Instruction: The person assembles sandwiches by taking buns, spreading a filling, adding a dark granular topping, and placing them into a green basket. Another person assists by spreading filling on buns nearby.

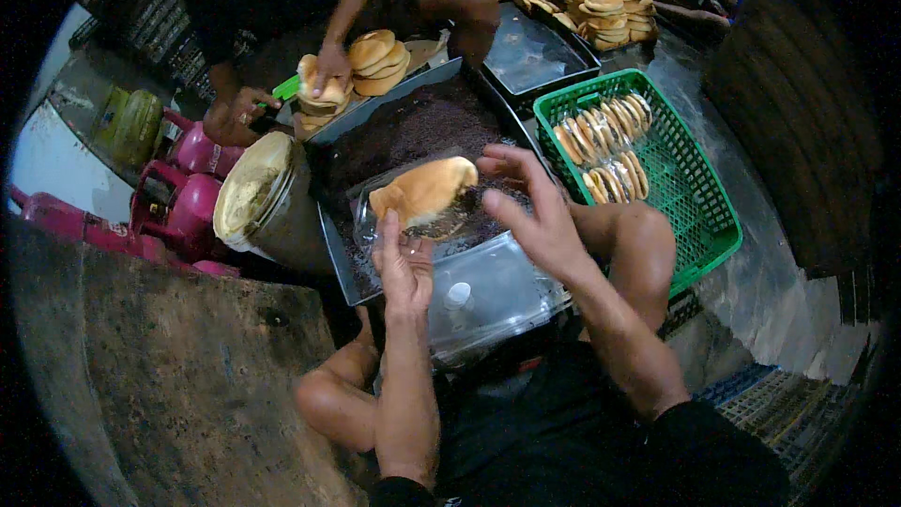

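Observation:
My left hand (405,268) grips a golden-brown flat bread bun (424,192) from below, thumb on its near side. Clear plastic, seemingly a bag, shows around the bun's left end. Dark crumbs cling to the bun's right and lower side. By that right end, my right hand (537,218) is open, fingers and thumb apart, with nothing seen in it. Under both hands lies a metal tray (340,268) filled with dark brown sprinkles (404,131). Over its near edge rests a stack of clear plastic bags (483,286).
Right of the tray, a green plastic basket (706,192) holds rows of wrapped buns (601,136). At left stand a tub of pale cream (251,190) and pink gas cylinders (192,211). Across, a co-worker's hand (331,68) presses on buns beside a green-handled tool (286,87). Many buns (605,5) lie behind.

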`<state>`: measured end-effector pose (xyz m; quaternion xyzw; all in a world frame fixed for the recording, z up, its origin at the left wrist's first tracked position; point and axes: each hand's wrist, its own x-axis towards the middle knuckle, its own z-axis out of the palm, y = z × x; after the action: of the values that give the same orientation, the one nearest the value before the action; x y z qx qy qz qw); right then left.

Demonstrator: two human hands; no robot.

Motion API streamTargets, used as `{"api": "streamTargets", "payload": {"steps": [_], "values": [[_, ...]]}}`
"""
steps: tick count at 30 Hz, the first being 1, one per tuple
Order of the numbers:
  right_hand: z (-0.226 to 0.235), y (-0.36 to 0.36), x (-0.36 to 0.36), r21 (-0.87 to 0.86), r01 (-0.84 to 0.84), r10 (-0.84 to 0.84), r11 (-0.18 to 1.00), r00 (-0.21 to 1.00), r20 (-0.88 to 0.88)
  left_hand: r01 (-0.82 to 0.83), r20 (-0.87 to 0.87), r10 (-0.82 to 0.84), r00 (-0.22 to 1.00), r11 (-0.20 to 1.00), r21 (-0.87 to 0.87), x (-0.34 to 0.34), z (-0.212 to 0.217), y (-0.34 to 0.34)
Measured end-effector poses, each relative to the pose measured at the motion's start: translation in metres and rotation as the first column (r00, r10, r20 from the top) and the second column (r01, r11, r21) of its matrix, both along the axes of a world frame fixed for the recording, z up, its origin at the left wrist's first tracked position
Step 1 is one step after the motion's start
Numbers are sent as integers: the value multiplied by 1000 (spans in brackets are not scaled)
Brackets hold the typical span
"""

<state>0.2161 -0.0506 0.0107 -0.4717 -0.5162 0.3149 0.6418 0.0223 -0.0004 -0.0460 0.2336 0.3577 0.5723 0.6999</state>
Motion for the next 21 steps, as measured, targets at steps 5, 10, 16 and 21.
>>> {"api": "streamTargets", "payload": {"steps": [5,10,16,21], "values": [[12,8,-10,380,74,-335,922,646,686,73,414,53,909,957,-282,10,2,0],[50,-4,51,190,-21,-184,982,163,969,96,-37,-99,994,992,-85,110,12,8],[-92,30,263,-351,421,-69,837,717,694,627,-811,-490,319,751,-206,151,31,15],[-219,-20,369,-445,833,-61,330,489,870,566,-630,-401,-665,280,-775,63,-26,-17]]}}
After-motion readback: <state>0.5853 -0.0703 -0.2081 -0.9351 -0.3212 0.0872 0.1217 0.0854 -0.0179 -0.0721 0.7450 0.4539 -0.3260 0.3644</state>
